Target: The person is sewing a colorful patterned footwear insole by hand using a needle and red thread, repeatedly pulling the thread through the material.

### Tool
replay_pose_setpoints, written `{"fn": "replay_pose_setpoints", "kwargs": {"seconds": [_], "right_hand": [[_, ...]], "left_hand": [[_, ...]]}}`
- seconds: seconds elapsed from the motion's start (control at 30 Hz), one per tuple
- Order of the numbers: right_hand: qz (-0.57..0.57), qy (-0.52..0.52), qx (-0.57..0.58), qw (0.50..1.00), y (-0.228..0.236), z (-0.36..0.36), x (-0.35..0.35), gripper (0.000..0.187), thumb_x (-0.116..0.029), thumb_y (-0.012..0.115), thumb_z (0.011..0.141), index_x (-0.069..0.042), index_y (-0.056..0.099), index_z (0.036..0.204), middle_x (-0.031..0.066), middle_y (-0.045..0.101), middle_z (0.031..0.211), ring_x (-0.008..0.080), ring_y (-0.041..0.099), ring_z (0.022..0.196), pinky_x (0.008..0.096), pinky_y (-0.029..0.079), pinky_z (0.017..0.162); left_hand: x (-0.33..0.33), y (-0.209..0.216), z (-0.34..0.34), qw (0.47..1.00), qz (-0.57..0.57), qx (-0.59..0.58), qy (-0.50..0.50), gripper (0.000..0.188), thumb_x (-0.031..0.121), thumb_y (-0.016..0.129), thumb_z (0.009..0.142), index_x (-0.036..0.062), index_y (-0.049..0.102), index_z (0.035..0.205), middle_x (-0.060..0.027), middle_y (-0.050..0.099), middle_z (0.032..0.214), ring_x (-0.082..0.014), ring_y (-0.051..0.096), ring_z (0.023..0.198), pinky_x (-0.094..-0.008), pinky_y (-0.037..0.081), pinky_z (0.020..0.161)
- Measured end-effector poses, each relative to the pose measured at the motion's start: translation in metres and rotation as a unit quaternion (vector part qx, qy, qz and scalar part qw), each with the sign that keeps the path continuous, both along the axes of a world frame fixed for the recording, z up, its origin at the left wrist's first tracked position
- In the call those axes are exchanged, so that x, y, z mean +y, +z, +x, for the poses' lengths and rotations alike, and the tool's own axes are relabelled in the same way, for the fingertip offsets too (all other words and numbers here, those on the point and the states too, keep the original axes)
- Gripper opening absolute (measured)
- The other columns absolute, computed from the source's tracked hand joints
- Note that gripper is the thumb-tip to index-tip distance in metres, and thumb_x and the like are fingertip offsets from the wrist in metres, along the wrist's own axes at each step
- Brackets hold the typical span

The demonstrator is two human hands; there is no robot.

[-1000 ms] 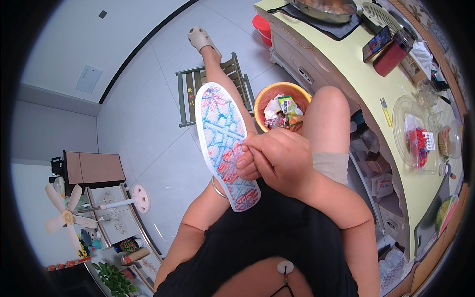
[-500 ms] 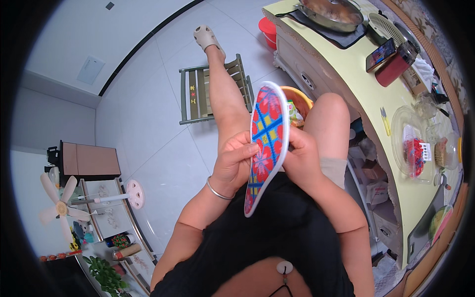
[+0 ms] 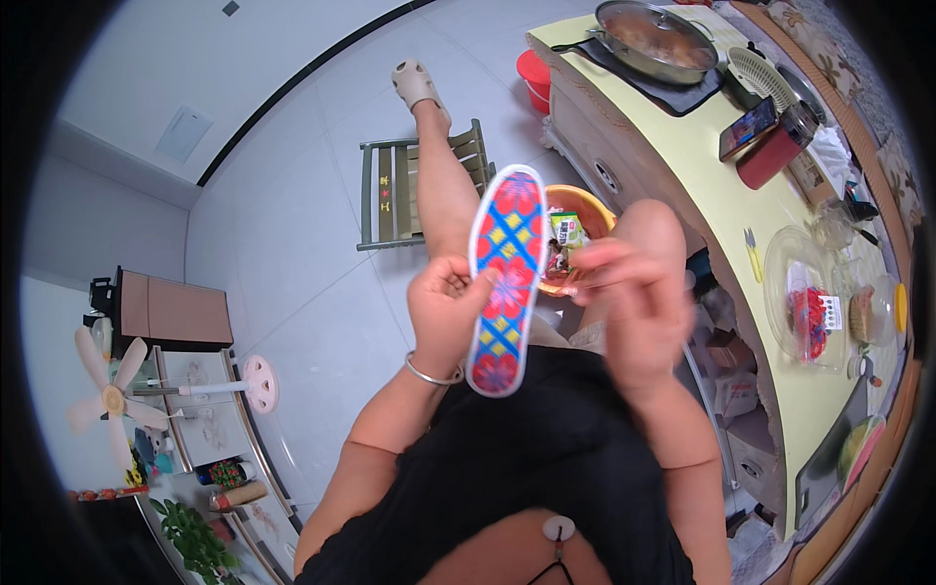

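An embroidered shoe insole (image 3: 509, 283), white-edged with red flowers, blue crossed bands and yellow patches, stands almost upright in front of my lap. My left hand (image 3: 450, 304), with a bracelet at its wrist, grips the insole by its left edge, thumb on the patterned face. To the right, apart from the insole, is my right hand (image 3: 639, 302). Its fingers are smeared by motion, so whether they hold anything does not show. An orange bin (image 3: 597, 200) with wrappers in it stands behind the insole, between my legs.
My leg rests across a folding stool (image 3: 390, 200). The pale yellow tabletop (image 3: 726, 210) at right bears a lidded pan (image 3: 658, 44), phone (image 3: 749, 129), red flask (image 3: 777, 148), small yellow-handled scissors (image 3: 755, 258) and clear tray (image 3: 780, 292) with red thread. A fan (image 3: 115, 400) stands left.
My right hand has come off the insole and moved right. The insole has turned from nearly edge-on to show its patterned face, still held by my left hand.
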State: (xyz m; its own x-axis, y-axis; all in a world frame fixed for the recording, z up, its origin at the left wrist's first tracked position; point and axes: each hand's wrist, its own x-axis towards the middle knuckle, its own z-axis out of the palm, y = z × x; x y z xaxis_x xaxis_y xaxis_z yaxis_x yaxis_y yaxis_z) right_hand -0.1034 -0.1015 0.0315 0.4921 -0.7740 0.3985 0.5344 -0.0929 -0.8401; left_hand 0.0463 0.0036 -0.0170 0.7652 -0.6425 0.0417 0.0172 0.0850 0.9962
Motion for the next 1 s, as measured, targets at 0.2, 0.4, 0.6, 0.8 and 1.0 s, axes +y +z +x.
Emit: {"fn": "replay_pose_setpoints", "kwargs": {"seconds": [0.2,0.4,0.6,0.8,1.0], "right_hand": [[0.099,-0.192,-0.287,0.933,0.016,-0.195,-0.145,0.009,0.004,0.049,0.089,0.0,0.045,0.096,0.0048,0.046,0.08,0.0113,0.038,0.063,0.0218,0.038,0.053],[0.005,-0.402,-0.081,0.912,-0.019,-0.182,-0.139,0.019,0.0,0.052,0.089,0.007,0.053,0.107,0.0077,0.055,0.078,0.0149,0.049,0.065,0.0243,0.044,0.058],[-0.179,-0.166,0.266,0.933,-0.02,-0.017,-0.021,0.005,-0.001,0.06,0.083,0.001,0.062,0.088,0.0068,0.062,0.076,0.0131,0.059,0.069,0.0284,0.047,0.061],[-0.377,-0.127,0.226,0.889,-0.033,0.014,-0.005,0.017,0.002,0.068,0.07,-0.003,0.064,0.085,0.0093,0.062,0.073,0.0257,0.059,0.064,0.0337,0.047,0.056],[-0.396,-0.163,0.229,0.874,-0.04,0.022,-0.006,0.014,0.0,0.066,0.069,-0.005,0.063,0.081,0.0068,0.058,0.068,0.0236,0.058,0.061,0.0334,0.047,0.053]], "left_hand": [[0.045,-0.036,0.097,0.962,0.089,-0.166,0.196,0.009,-0.002,0.065,0.081,0.0004,0.057,0.076,0.0,0.059,0.067,-0.0022,0.052,0.056,-0.0172,0.042,0.052],[0.02,-0.026,0.055,0.995,0.022,0.01,0.095,0.007,-0.002,0.065,0.08,-0.0024,0.058,0.079,-0.0064,0.065,0.073,-0.0058,0.058,0.061,-0.0194,0.047,0.056],[0.003,0.012,0.002,0.994,-0.016,0.104,-0.009,0.007,-0.005,0.062,0.081,-0.0041,0.055,0.079,-0.0124,0.066,0.079,-0.0098,0.062,0.065,-0.0213,0.051,0.06],[0.0,0.017,-0.007,0.991,-0.026,0.118,-0.055,0.008,-0.007,0.062,0.08,-0.0039,0.055,0.08,-0.0124,0.065,0.079,-0.0089,0.062,0.066,-0.02,0.051,0.061],[-0.003,0.017,-0.013,0.991,-0.03,0.114,-0.063,0.008,-0.006,0.062,0.081,-0.0037,0.055,0.081,-0.0118,0.065,0.079,-0.0082,0.061,0.066,-0.0192,0.05,0.061]]}}
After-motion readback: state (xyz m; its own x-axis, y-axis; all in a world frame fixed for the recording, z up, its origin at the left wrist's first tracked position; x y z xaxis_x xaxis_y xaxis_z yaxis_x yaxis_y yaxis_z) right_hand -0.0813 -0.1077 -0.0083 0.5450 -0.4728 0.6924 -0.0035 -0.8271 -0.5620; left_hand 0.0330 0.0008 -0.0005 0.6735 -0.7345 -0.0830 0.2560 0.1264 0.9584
